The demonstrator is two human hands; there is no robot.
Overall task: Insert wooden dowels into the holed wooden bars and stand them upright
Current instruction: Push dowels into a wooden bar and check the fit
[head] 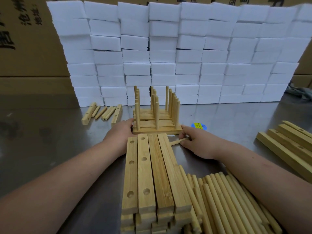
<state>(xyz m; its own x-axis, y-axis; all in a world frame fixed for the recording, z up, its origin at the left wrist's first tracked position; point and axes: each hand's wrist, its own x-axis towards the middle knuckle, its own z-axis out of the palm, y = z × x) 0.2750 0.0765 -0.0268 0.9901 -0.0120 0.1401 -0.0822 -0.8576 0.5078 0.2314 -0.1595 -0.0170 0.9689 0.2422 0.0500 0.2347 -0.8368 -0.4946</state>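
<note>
Several holed wooden bars with upright dowels (156, 115) stand in a row at the table's middle. The nearest of them, the front bar (157, 130), carries three dowels. My left hand (120, 132) rests against its left end. My right hand (196, 142) touches its right end with the fingertips and pinches a loose dowel (175, 142) that lies flat. A stack of empty holed bars (148, 174) lies right in front of me. A heap of loose dowels (228, 203) sits at the lower right.
A wall of white foam blocks (168, 53) stands behind the bars, with cardboard boxes (28, 39) beyond. Spare bars and dowels (103, 114) lie at the left. More bars (290, 144) are piled at the right edge. A blue and yellow tape roll (199, 126) lies beside my right hand.
</note>
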